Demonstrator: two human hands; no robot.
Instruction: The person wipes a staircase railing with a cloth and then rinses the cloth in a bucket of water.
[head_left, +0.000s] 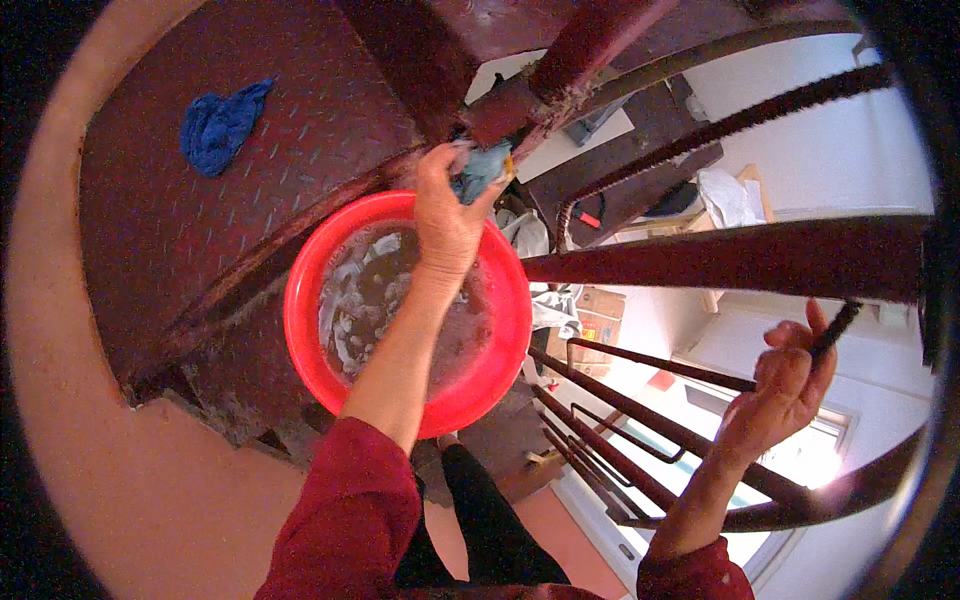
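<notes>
My left hand (446, 217) holds a wet-looking grey-blue cloth (484, 169), pressed at the foot of a dark red metal post (566, 60). A bit of yellow shows at the cloth's right edge; I cannot tell what it is. Beneath my left forearm is a red plastic basin (517, 330) of murky, sudsy water (375, 292). Off to the right, my right hand (787, 375) is curled round a dark ribbed steel bar (838, 328) of the stair railing. A crumpled blue cloth (217, 131) lies on the dark red checker-plate tread (315, 105), apart from both hands.
A thick red railing member (720, 255) crosses between my hands. Thinner bars (600, 480) slope away at lower right. Beyond the railing are a cardboard box (600, 322) and a white bag (724, 199). My legs (487, 517) are below the basin, beside a curved wall (187, 480).
</notes>
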